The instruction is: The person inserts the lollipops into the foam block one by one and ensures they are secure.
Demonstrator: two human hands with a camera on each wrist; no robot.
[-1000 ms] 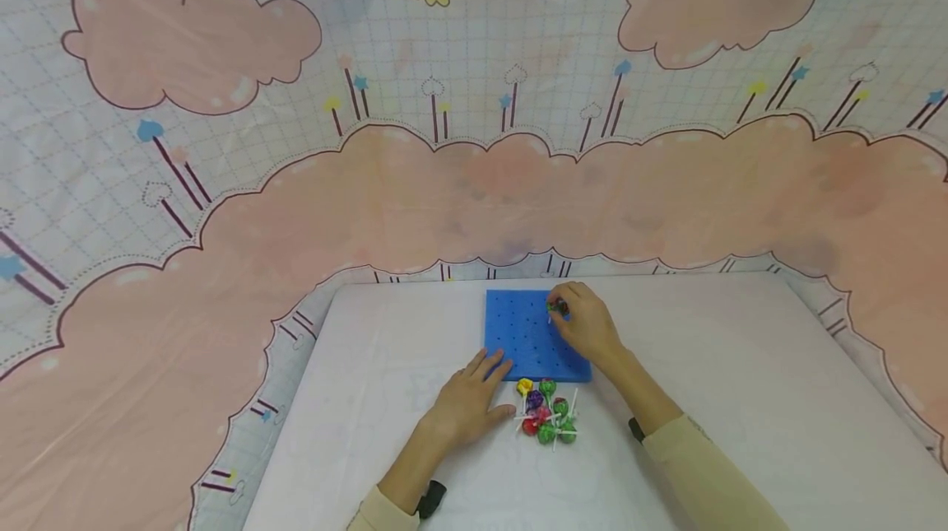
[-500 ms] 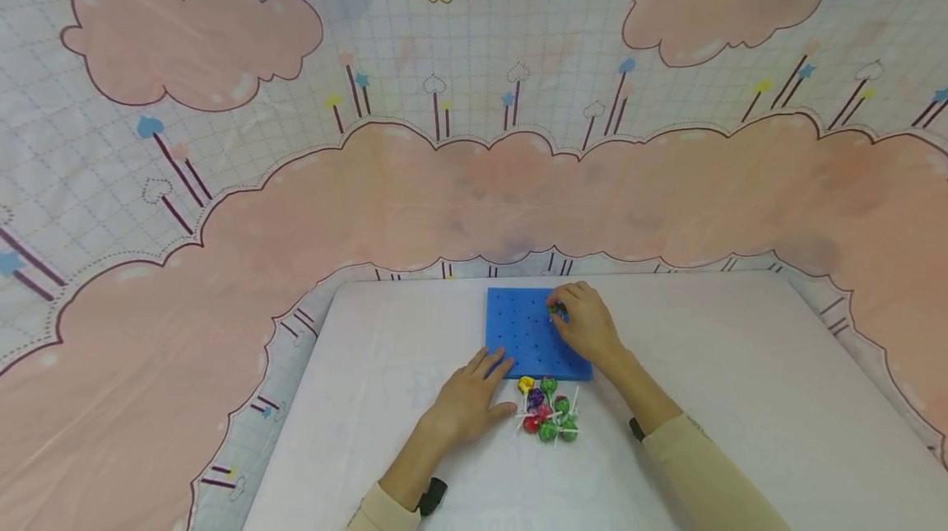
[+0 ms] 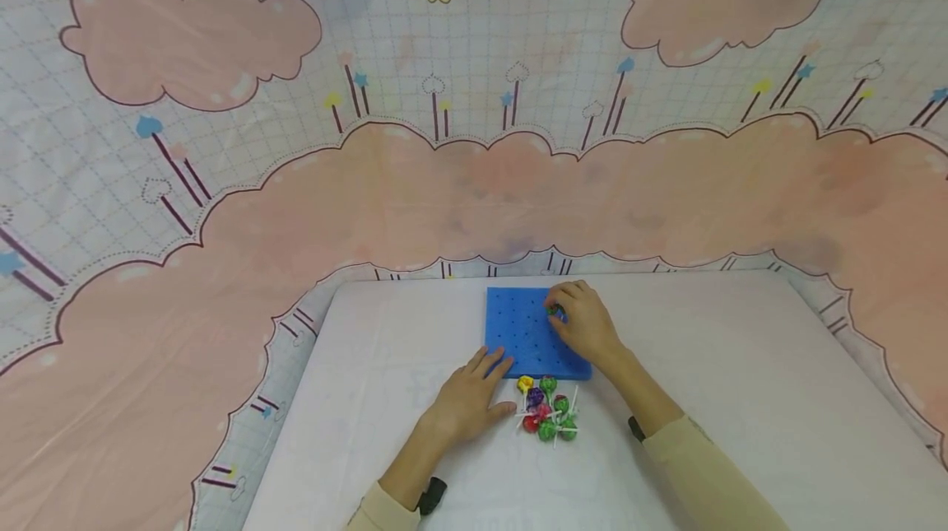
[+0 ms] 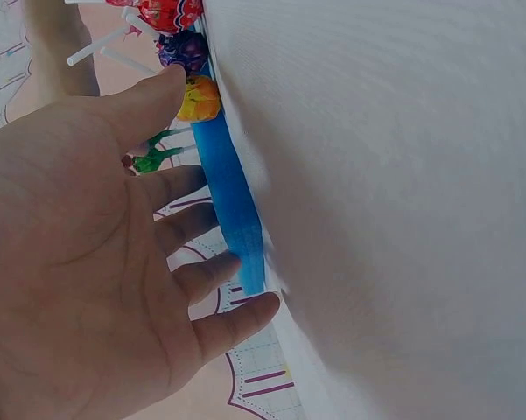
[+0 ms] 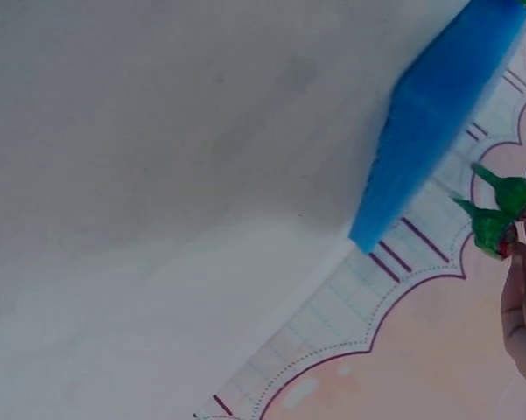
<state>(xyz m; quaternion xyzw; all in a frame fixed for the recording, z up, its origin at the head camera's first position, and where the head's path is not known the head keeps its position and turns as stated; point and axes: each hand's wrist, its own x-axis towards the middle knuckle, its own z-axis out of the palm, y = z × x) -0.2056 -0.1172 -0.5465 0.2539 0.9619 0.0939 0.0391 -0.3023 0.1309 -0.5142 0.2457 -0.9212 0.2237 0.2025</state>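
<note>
A blue board (image 3: 518,333) with rows of small holes lies at the table's far edge. My right hand (image 3: 585,323) is over its far right part, pinching a green lollipop (image 5: 493,234) by the wrapped head. Close beside it in the right wrist view is another green lollipop (image 5: 510,194); whether it stands in the board or is also held, I cannot tell. My left hand (image 3: 465,403) lies with fingers spread, fingertips at the board's near left corner. By its thumb is a loose pile with yellow (image 3: 525,384), purple (image 3: 536,397), red (image 3: 530,423) and several green lollipops (image 3: 546,430).
The white-covered table (image 3: 385,350) reaches out on both sides of the board. Behind it rises a patterned cloth backdrop (image 3: 459,202) with clouds. White lollipop sticks in the pile point in various directions.
The right hand has moved very slightly left over the board, and the lollipop stick visible under its fingers earlier no longer shows. The left hand and the pile stay put.
</note>
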